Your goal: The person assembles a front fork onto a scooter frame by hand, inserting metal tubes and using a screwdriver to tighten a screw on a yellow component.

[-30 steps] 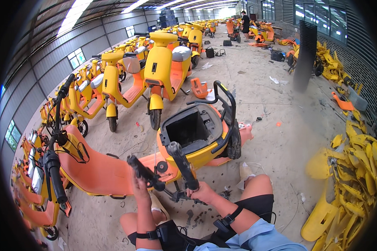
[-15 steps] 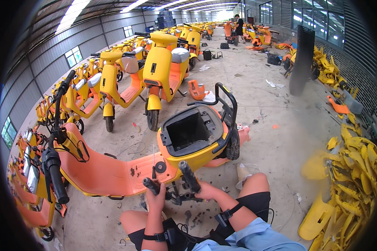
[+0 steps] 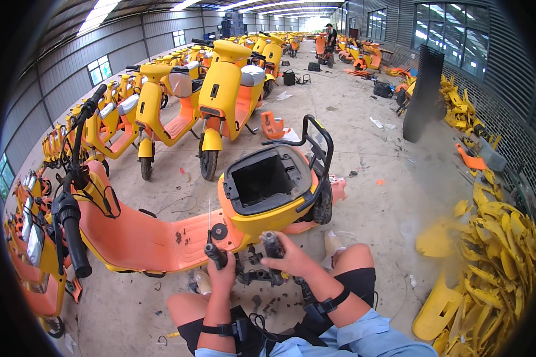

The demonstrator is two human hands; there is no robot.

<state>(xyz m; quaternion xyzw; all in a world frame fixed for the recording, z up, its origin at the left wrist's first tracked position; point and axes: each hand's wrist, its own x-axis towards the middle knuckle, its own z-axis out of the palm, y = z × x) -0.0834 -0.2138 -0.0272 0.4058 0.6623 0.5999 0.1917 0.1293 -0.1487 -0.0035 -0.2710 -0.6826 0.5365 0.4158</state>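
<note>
My left hand (image 3: 223, 275) is closed around a short dark cylindrical piece (image 3: 216, 256) with a rounded end. To its right, my right hand (image 3: 292, 257) wraps its fingers round a thicker dark cylindrical piece (image 3: 272, 245); what kind of part each is, I cannot tell. Below and between them sit dark metal brackets (image 3: 258, 276), partly hidden by the hands. Just beyond stands a yellow and orange scooter (image 3: 143, 238) with an uncovered black seat compartment (image 3: 265, 181). On its footboard lie a long thin screwdriver (image 3: 209, 217), a black disc (image 3: 219, 231) and small dark bits (image 3: 181, 237).
Rows of yellow scooters (image 3: 223, 89) fill the left side. Yellow plastic panels (image 3: 500, 256) are heaped at the right, near a tall dark mesh-like column (image 3: 424, 89). An orange part (image 3: 272, 125) lies beyond the scooter. A person (image 3: 332, 37) stands far back.
My right hand has risen and now grips the thicker piece higher up. My left hand keeps its piece. The whole view has shifted slightly.
</note>
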